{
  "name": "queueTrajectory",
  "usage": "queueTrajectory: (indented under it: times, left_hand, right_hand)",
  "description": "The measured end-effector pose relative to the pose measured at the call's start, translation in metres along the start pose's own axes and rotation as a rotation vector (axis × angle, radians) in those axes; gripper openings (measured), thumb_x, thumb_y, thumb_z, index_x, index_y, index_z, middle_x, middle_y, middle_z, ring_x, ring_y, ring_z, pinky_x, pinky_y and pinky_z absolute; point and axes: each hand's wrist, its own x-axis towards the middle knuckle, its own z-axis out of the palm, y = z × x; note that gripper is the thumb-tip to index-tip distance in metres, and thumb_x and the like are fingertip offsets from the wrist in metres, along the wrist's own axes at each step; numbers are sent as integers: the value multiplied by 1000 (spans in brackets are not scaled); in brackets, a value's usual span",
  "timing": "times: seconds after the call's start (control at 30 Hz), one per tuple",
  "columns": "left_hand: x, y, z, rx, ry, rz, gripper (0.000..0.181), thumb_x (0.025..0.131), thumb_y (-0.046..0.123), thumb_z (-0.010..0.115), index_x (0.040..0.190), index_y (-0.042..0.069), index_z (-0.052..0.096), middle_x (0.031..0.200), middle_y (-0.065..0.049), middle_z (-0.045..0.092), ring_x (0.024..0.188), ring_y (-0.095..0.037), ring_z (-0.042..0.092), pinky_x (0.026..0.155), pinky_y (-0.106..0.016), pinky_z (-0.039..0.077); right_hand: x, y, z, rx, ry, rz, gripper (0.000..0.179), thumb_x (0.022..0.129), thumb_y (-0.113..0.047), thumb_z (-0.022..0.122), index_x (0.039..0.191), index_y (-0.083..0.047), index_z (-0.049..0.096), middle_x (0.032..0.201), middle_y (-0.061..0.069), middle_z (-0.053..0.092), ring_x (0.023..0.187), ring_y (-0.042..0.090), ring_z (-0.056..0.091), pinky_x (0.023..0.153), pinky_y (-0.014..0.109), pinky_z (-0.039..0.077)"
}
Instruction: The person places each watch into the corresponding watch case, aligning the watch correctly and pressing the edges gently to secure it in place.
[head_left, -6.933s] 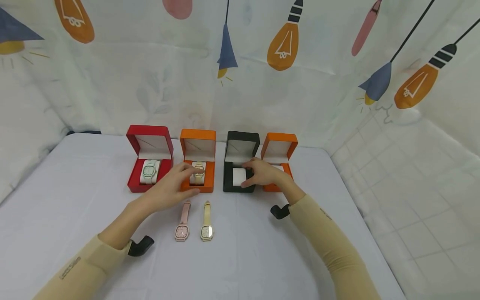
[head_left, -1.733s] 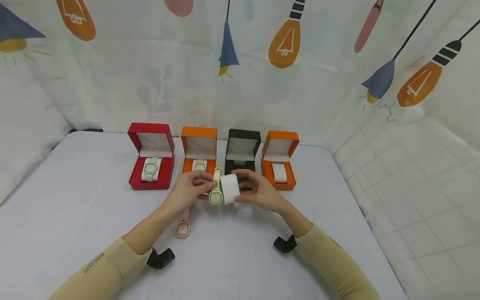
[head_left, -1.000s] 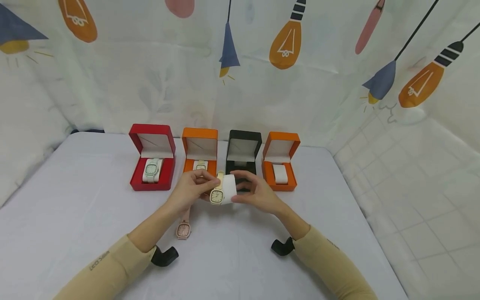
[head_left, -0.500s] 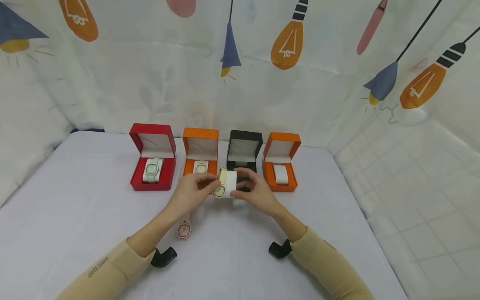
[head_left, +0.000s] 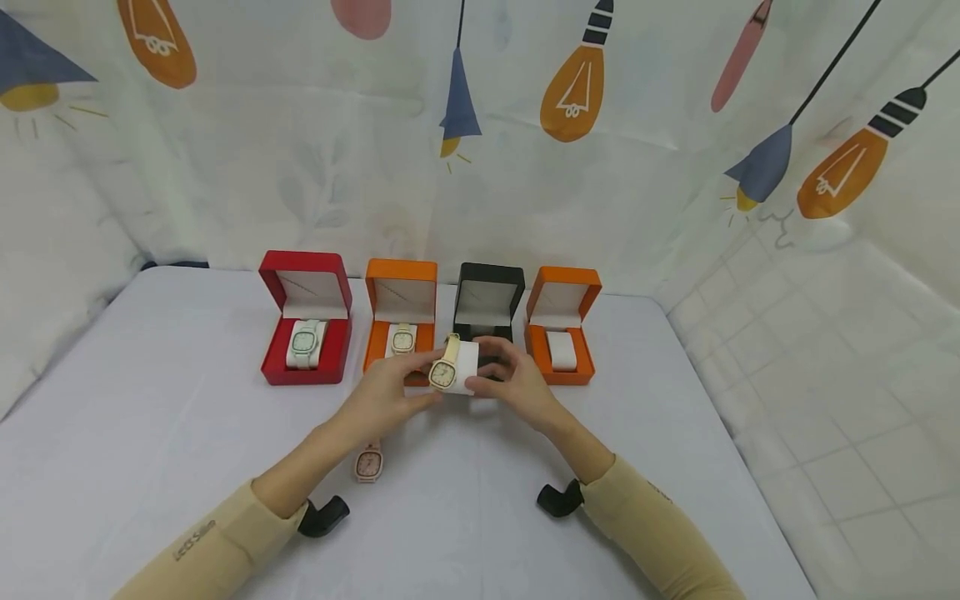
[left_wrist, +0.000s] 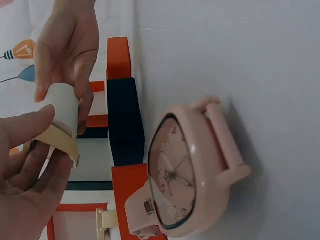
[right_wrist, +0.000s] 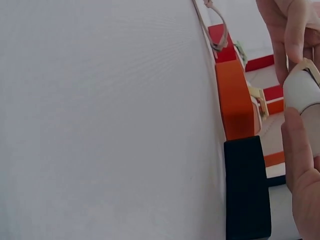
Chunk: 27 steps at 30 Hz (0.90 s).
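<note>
In front of the dark box, my right hand holds a white watch cushion between thumb and fingers. A pale yellow watch sits round the cushion's left end, its dial toward me. My left hand is at that watch; in the left wrist view its thumb and fingers pinch the yellow strap at the cushion's end. The right wrist view shows the strap slipped over the cushion. A pink watch lies on the table, its strap partly hidden by my left hand.
Along the back stand open boxes: a red one with a mint-green watch, an orange one with a cream watch, the dark one, and a right-hand orange one with a bare white cushion. A patterned curtain hangs behind.
The right hand has taken the cushion out of the dark box, and the left has picked up the yellow watch. The watch has shifted rightward onto the cushion, and the left fingers have now spread wider.
</note>
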Motion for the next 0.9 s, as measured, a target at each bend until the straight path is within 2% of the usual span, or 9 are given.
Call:
queueTrajectory:
  times: [0.3,0.57,0.77,0.9]
  left_hand:
    - [5,-2,4,100,67,115,66,81,1,87,141,-2,59,135,-14,65,122,-31,62,100,-47,53]
    - [1,-3,0,53,50,103,66,82,1,86,142,-2,58,136,-12,64,122,-28,62,99,-44,53]
    - [3,-3,3,5,34,121,68,81,-3,84,143,-4,56,134,-14,65,115,-27,65,91,-36,57]
    - [4,-2,5,21,53,119,67,83,0,84,144,-2,56,133,-13,66,112,-26,66,90,-38,58]
  right_hand:
    - [1,-5,2,67,9,84,65,92,-16,78,148,-7,45,147,13,47,109,25,64,91,40,58]
    - [3,-7,1,61,-75,89,73,88,-8,82,149,-5,42,150,13,43,116,29,63,96,36,54]
    - [5,-8,-2,15,-89,55,74,89,-4,80,151,-7,40,149,12,42,120,30,59,96,37,54]
    - [4,-9,-3,-3,-84,13,75,90,-5,79,153,-3,40,150,10,42,118,32,60,95,36,55]
